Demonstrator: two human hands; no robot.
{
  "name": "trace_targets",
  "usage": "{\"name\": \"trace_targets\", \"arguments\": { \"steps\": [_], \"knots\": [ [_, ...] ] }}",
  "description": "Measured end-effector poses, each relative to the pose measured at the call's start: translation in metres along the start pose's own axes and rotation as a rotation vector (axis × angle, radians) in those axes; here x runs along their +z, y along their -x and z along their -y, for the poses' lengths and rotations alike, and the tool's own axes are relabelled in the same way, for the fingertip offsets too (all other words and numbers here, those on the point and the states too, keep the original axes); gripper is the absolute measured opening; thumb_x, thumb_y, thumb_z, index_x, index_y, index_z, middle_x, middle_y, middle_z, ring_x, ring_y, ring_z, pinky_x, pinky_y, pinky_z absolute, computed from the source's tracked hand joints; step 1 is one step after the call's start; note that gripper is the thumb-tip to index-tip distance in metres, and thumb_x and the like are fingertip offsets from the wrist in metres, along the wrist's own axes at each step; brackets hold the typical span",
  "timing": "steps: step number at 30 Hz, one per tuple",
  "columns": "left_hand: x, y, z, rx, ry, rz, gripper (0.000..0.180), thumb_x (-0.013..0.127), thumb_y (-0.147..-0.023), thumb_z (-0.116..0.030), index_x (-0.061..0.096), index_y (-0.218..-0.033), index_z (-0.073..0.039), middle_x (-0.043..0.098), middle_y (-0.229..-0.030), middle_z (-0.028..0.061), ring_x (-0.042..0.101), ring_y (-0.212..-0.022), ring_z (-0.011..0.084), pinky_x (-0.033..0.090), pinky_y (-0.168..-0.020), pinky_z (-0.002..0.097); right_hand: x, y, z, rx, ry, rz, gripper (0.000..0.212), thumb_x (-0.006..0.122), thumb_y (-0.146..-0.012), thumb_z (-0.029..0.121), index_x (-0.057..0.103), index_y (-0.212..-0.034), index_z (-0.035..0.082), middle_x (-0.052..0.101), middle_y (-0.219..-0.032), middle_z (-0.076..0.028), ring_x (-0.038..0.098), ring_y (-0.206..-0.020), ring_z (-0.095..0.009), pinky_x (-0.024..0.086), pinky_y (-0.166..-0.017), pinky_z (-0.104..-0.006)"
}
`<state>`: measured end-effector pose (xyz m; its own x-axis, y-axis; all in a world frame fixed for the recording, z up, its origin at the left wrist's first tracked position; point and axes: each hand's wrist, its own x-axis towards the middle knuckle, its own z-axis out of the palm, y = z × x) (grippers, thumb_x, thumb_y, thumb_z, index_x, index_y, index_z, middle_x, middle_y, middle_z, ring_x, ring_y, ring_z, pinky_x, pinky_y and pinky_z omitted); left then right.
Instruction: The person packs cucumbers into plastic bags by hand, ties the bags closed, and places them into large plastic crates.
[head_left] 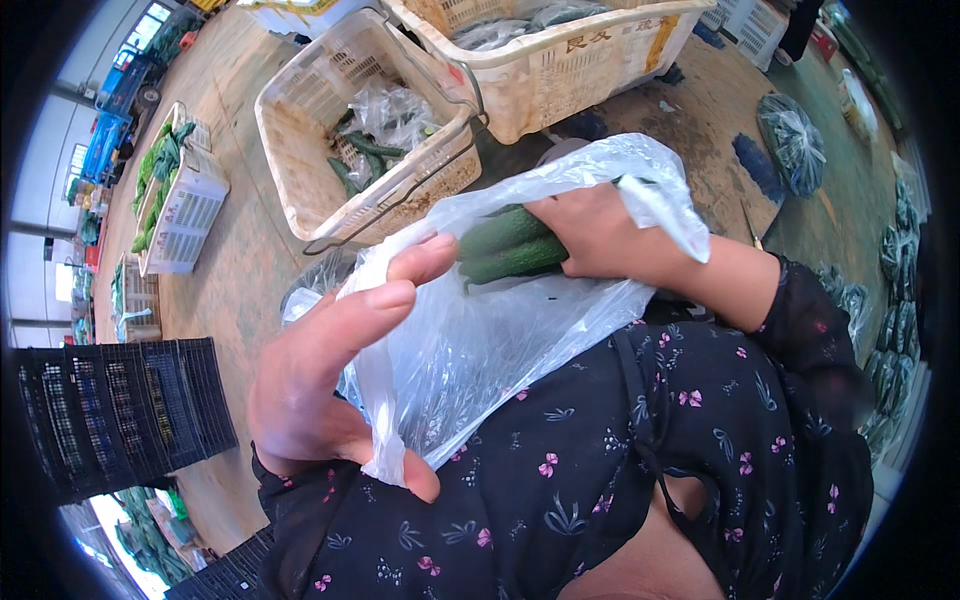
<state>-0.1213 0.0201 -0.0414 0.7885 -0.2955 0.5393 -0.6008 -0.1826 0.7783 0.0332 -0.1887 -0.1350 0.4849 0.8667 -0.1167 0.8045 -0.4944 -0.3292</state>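
A clear plastic bag [480, 350] is spread wide in front of my body. My left hand [325, 350] grips its left rim, with the bunched plastic between thumb and fingers. Inside the bag's mouth, my right hand [600, 235] is wrapped round several green cucumbers [512, 245], which lie side by side and point left. The fingertips of the right hand are hidden behind the cucumbers. Part of the bag's rim lies over the back of my right wrist.
Just beyond the bag stands a dirty white crate [285, 190] with wire handles, holding a few cucumbers [375, 147] and loose plastic. A second white crate [590, 75] with bagged produce adjoins it. Black crates [130, 410] stack at left; filled bags [790, 145] lie on the floor at right.
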Motion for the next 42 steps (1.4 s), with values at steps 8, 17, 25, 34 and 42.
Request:
{"name": "trace_targets", "arguments": {
  "steps": [8, 17, 25, 34, 42],
  "knots": [
    [-0.017, 0.0, -0.002, -0.09, 0.003, 0.273, 0.098, 0.081, -0.056, -0.034, 0.025, -0.131, -0.003, 0.03, -0.128, 0.0364, 0.031, -0.124, 0.0412, 0.026, -0.1, 0.0521, -0.081, 0.017, 0.021, 0.345, -0.159, 0.393, 0.045, 0.067, -0.062, 0.023, 0.054, -0.098, 0.0, 0.06, -0.09, -0.021, 0.057, -0.088, -0.034, 0.045, -0.079, -0.0382],
    [-0.018, -0.02, -0.005, -0.034, -0.194, 0.304, 0.101, 0.078, -0.058, -0.041, 0.023, -0.134, -0.002, 0.031, -0.13, 0.0322, 0.032, -0.124, 0.04, 0.024, -0.101, 0.0505, -0.051, 0.025, -0.004, -0.022, -0.145, 0.223, 0.066, 0.066, -0.065, 0.013, 0.039, -0.124, 0.002, 0.049, -0.114, -0.021, 0.049, -0.104, -0.034, 0.041, -0.089, -0.0385],
    [-0.021, -0.022, -0.006, -0.079, -0.318, 0.259, 0.105, 0.074, -0.058, -0.046, 0.02, -0.135, -0.002, 0.032, -0.131, 0.0316, 0.032, -0.124, 0.0386, 0.025, -0.102, 0.048, -0.064, 0.041, -0.002, 0.022, -0.101, 0.213, 0.077, 0.069, -0.065, 0.013, 0.03, -0.131, 0.005, 0.041, -0.125, -0.017, 0.044, -0.111, -0.034, 0.038, -0.092, -0.0372],
    [-0.011, -0.021, 0.0, 0.008, -0.165, 0.221, 0.103, 0.074, -0.061, -0.044, 0.015, -0.139, -0.011, 0.023, -0.134, 0.0336, 0.026, -0.126, 0.0417, 0.022, -0.102, 0.052, -0.126, 0.115, 0.022, 0.238, 0.428, 0.006, 0.081, 0.074, -0.056, 0.006, 0.038, -0.129, 0.008, 0.048, -0.12, -0.018, 0.05, -0.106, -0.034, 0.042, -0.09, -0.0376],
    [-0.027, -0.033, -0.008, 0.137, -0.418, 0.213, 0.117, 0.071, -0.051, -0.065, 0.008, -0.14, -0.022, 0.021, -0.133, 0.0352, 0.027, -0.123, 0.048, 0.025, -0.097, 0.0582, -0.147, 0.14, 0.043, 0.354, 0.3, -0.104, 0.094, 0.074, -0.05, 0.0, 0.033, -0.133, 0.016, 0.05, -0.117, -0.018, 0.053, -0.1, -0.034, 0.046, -0.083, -0.0359]
  ]
}}
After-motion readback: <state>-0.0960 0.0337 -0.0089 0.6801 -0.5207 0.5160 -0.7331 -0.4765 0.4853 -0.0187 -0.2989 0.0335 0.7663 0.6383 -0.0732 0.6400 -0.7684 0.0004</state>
